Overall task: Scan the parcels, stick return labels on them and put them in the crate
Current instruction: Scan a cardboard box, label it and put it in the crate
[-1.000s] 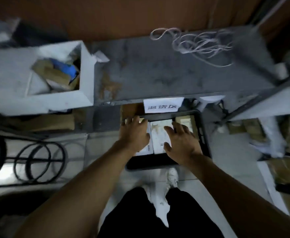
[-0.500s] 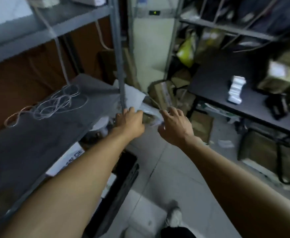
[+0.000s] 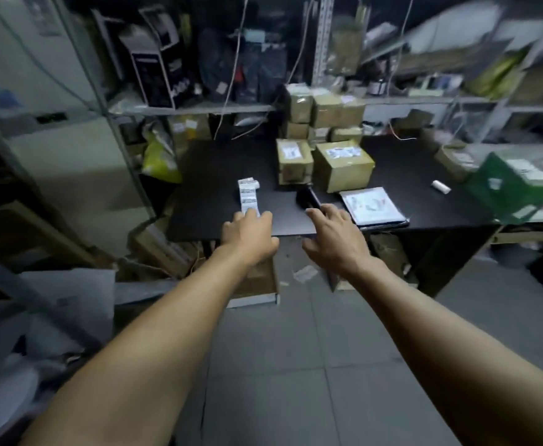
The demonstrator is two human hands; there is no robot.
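Note:
A black table [image 3: 218, 175] stands ahead with taped brown parcels on it: a small one [image 3: 293, 160] and a bigger one [image 3: 344, 169], and more stacked behind [image 3: 323, 112]. A strip of white return labels [image 3: 248, 194] lies near the table's front edge. My left hand [image 3: 249, 238] reaches out with straight fingers, its tips at the strip's near end. A black scanner [image 3: 307, 197] lies beside the parcels. My right hand [image 3: 332, 238] hovers over the table edge, fingers spread, its tips close to the scanner. Neither hand holds anything. The crate is out of view.
A flat white packet [image 3: 371, 206] lies right of the scanner, a small white roll [image 3: 440, 187] further right, and a green box [image 3: 514, 185] at the table's right end. Metal shelving [image 3: 199, 107] full of goods stands behind. Cardboard boxes [image 3: 257, 284] sit on the floor under the table.
Both hands left the parcels in the black crate on the floor. The view swung right from the grey shelf to the black table, and both hands now reach towards it.

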